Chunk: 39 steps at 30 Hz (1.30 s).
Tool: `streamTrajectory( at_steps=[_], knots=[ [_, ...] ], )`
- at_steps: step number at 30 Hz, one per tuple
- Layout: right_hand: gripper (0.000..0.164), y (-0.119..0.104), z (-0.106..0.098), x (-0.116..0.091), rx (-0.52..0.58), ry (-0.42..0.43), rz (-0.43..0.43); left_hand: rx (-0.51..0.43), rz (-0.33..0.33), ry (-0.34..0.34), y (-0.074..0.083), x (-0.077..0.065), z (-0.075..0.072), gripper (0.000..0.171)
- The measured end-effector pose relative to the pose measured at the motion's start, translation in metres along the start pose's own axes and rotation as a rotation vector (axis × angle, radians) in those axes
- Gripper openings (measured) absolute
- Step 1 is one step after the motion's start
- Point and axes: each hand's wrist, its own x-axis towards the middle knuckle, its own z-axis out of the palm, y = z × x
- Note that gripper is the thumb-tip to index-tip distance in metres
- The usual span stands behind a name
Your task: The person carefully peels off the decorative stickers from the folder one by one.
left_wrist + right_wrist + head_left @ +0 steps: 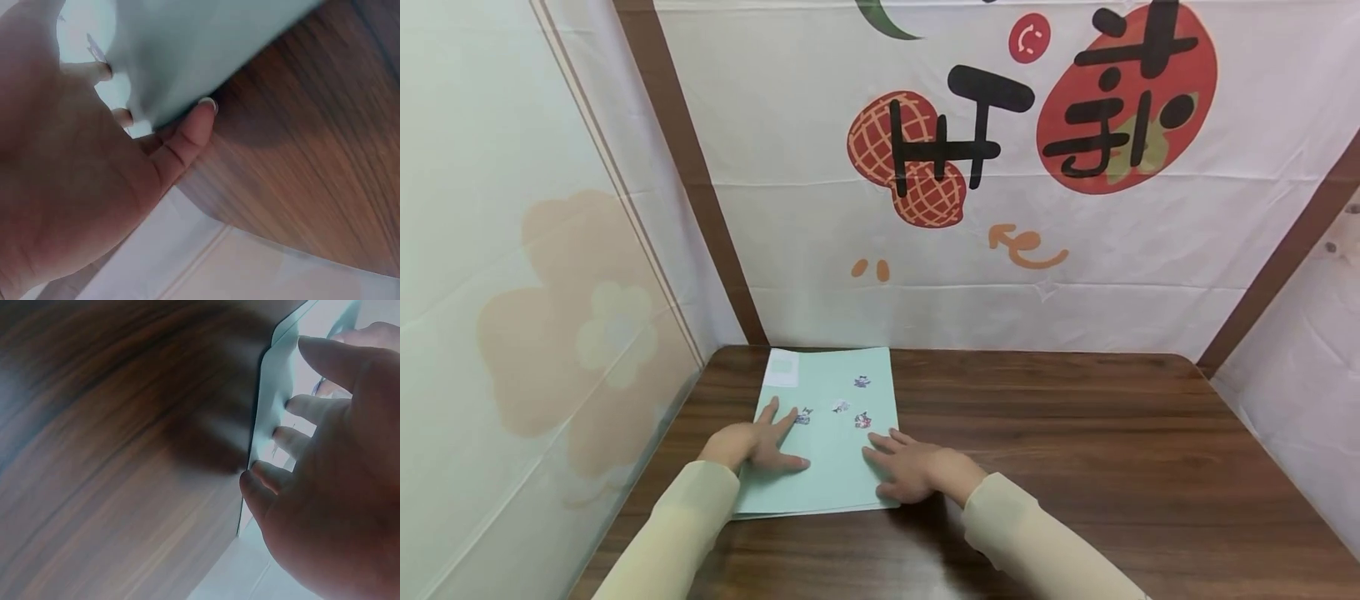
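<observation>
A pale mint folder (831, 475) lies flat on the brown wooden table, with a white label (782, 368) at its top left and several small cartoon stickers (862, 421) on its cover. My left hand (763, 442) rests on the left part of the folder, fingers spread. In the left wrist view the little fingertip touches the folder's edge. At the lower right edge lies my right hand (912, 470), its fingertips on the cover and the little finger at the rim. The right wrist view shows two thin layers at the folder's corner (284, 347).
The wooden table (1075, 467) stretches to the right of the folder. A white printed cloth (805, 208) hangs behind its back edge. Another cloth (497, 417) with a faded flower stands close along the left side.
</observation>
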Motion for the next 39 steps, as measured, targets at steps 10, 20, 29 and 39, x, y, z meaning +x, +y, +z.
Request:
streamTrajectory(
  at_steps=[10, 20, 29, 39],
  knots=[
    [0.066, 0.019, 0.002, -0.019, 0.021, 0.017, -0.007, 0.005, 0.016, -0.012, 0.021, 0.003, 0.006, 0.102],
    [0.068, 0.048, 0.011, -0.046, 0.102, 0.037, 0.01, 0.034, 0.081, -0.018, 0.056, 0.01, 0.014, 0.102],
    [0.068, 0.067, 0.012, -0.06, 0.132, 0.053, 0.028, 0.05, 0.109, -0.025, 0.078, 0.013, 0.015, 0.106],
    [0.069, 0.086, 0.02, -0.076, 0.148, 0.067, 0.029, 0.052, 0.126, -0.031, 0.099, 0.018, 0.019, 0.109]
  ],
)
